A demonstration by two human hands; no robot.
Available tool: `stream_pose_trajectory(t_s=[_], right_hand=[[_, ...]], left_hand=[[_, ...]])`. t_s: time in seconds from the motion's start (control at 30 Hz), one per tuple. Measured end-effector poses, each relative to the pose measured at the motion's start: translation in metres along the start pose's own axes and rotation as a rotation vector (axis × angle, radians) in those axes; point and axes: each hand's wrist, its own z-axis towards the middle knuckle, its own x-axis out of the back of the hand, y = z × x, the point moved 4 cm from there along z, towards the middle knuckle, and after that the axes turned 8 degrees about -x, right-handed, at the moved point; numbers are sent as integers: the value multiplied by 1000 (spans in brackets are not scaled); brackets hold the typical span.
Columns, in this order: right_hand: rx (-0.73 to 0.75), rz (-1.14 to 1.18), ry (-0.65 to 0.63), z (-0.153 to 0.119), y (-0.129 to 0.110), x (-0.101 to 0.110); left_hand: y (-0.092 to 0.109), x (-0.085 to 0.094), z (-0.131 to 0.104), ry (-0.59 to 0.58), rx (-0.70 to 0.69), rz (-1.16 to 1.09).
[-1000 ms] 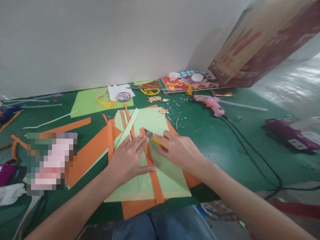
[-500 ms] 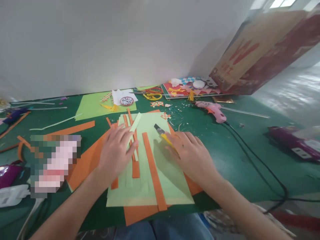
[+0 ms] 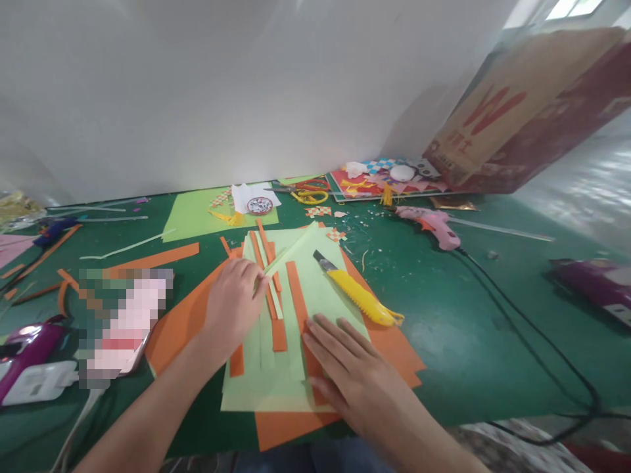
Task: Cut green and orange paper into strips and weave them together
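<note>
Between the closed fingers of my left hand point(image 3: 234, 299) is a thin pale green paper strip point(image 3: 293, 246), its far end pointing up and right. My right hand point(image 3: 352, 368) lies with fingers stretched over the lower part of a long orange paper strip point(image 3: 297, 292). Beneath both hands are pale green paper sheets point(image 3: 276, 397), stacked over orange sheets point(image 3: 283, 427). More narrow orange strips point(image 3: 279, 335) and pale strips lie on the stack near my left hand. A yellow utility knife point(image 3: 362, 295) rests beyond my right hand, blade towards the upper left.
A pink glue gun point(image 3: 434, 223) with a black cord lies at the right. Scissors point(image 3: 310, 196), a red board point(image 3: 355, 187) with craft pieces and a paper bag point(image 3: 507, 112) stand along the wall. At the left is a phone-like blurred object point(image 3: 125, 328) with a cable.
My right hand has let go of the utility knife and moved down onto the orange strip. My left hand has closed on the pale green strip, whose far end has swung right.
</note>
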Motion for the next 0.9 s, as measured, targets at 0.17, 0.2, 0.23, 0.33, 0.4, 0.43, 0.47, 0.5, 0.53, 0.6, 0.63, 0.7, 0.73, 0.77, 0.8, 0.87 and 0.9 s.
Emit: stream_pose_trajectory(t_s=[0.17,0.2,0.23,0.33,0.4,0.43,0.47,0.5,0.53,0.6,0.63,0.7,0.73,0.77,0.8,0.87,0.9], right_hand=[[-57,10,10,26,1,-12],[-73,26,12,31,2,-12],[-88,48,13,36,2,-12],[-184,161,90,46,6,-2],[-302,321,152,49,12,10],[-366,426,140,50,15,13],[-422,532,105,50,17,15],[-472,614,59,50,19,16],[-524,649,6,50,21,15],[-574,631,-13,49,25,14],[-581,593,-9,49,27,13],[-565,489,12,48,30,11],[-548,426,30,47,30,10],[-525,362,55,47,29,9],[-495,303,86,46,28,9],[-408,234,159,44,22,10],[-349,223,193,43,18,11]], left_hand=[[-2,8,2,94,246,-444],[-2,7,3,71,287,-562],[-2,5,3,44,326,-673],[-1,0,4,-31,403,-914],[3,-2,3,-68,397,-992],[6,-3,2,-91,373,-1014],[10,-4,0,-119,345,-1029],[13,-6,-1,-146,319,-1041],[17,-8,-3,-190,296,-1049],[24,-12,-7,-261,265,-1049],[26,-14,-8,-292,255,-1038],[28,-18,-11,-326,240,-997],[28,-19,-12,-332,237,-969],[28,-20,-12,-327,235,-940],[27,-20,-12,-312,237,-914],[25,-20,-11,-268,250,-881],[23,-20,-10,-246,258,-874]])
